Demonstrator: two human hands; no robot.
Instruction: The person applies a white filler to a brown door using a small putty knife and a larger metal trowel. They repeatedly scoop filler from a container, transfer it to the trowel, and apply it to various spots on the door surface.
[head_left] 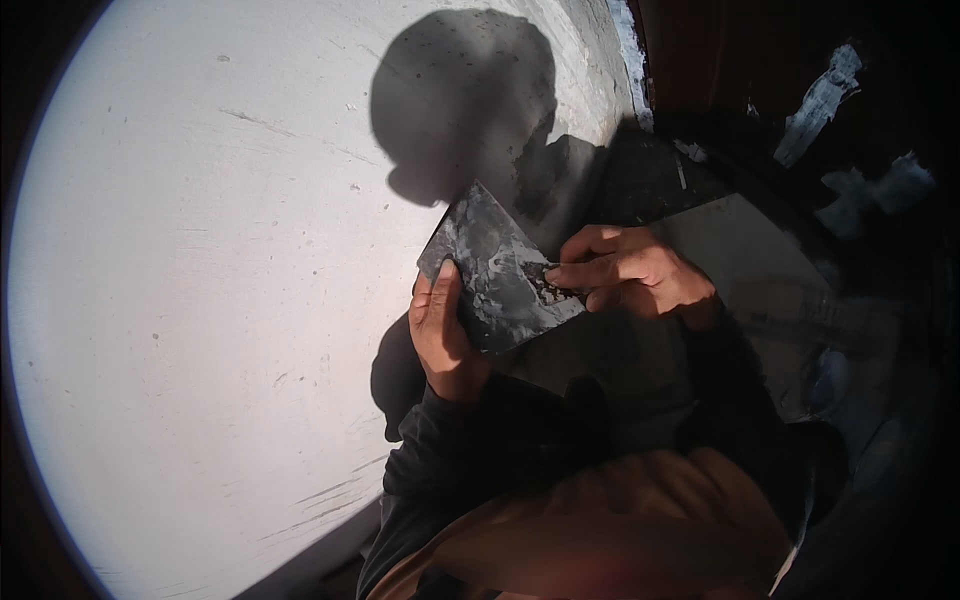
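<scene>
Pale wall (200, 300), slab (495, 270) corner-up diagonal

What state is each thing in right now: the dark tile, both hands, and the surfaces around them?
dark square tile: held up off the floor, tilted, face smeared with grey residue.
left hand: gripping the tile's lower left edge.
right hand: fingers curled, fingertips pressed on the tile's right edge at a crusted patch.
pale floor: sunlit, lightly scratched, crossed by the person's shadow.
dark wall: in shade, patched with pale smears.
</scene>
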